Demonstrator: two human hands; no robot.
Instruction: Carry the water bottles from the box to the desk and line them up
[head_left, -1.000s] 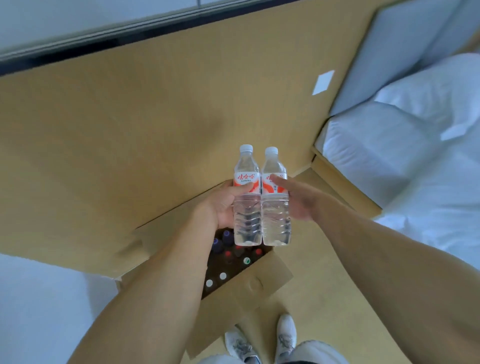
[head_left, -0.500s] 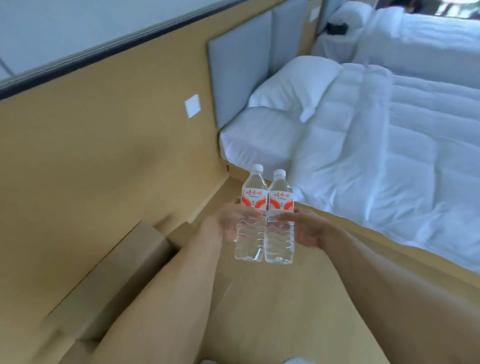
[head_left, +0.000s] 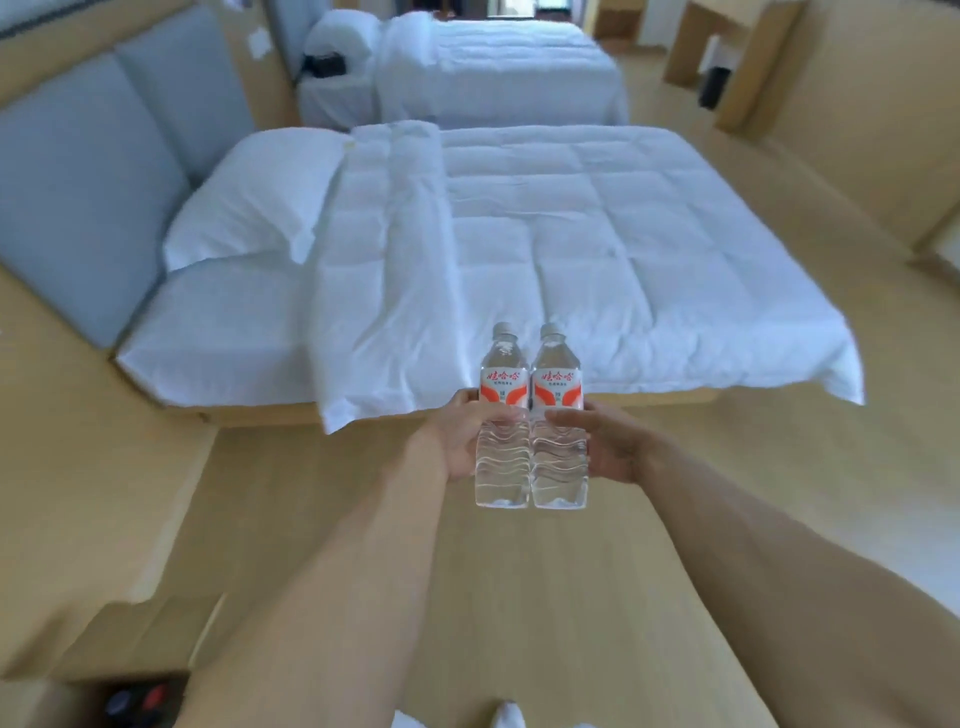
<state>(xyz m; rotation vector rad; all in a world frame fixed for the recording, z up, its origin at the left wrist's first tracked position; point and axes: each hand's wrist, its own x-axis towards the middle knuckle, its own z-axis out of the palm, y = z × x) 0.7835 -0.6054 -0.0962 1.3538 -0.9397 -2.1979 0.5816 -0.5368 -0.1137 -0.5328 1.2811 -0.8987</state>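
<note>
Two water bottles are held up in mid-air over the wooden floor (head_left: 519, 597), right in the centre of the view, upright and pressed side by side so their sides touch. The left bottle (head_left: 502, 415) sits in the left hand (head_left: 460, 441), fingers wrapped round its far side and the thumb across the front just under the label. The right bottle (head_left: 559, 415) is in the right hand (head_left: 608, 441), same deal mirrored, thumb lying across the front at label height. Both forearms reach straight out from the bottom of the frame, roughly level with each other, wrists pretty straight.

Both bottles are clear with ribbed lower halves, pale caps, and a white label with an orange-red swoosh. There's red Chinese lettering on each label that looks like the Wahaha brand; the smaller print under it is too tiny to read.

Just past the bottles is a bed (head_left: 571, 249) with a white quilted duvet, a white pillow (head_left: 249, 208) and a grey padded headboard (head_left: 88, 171) on the left. A second white bed (head_left: 493, 67) sits further back. Bottom left, the cardboard box (head_left: 119, 670) is open, with a couple of dark and red caps showing inside. White shoe tips (head_left: 506, 717) peek in at the bottom edge.
</note>
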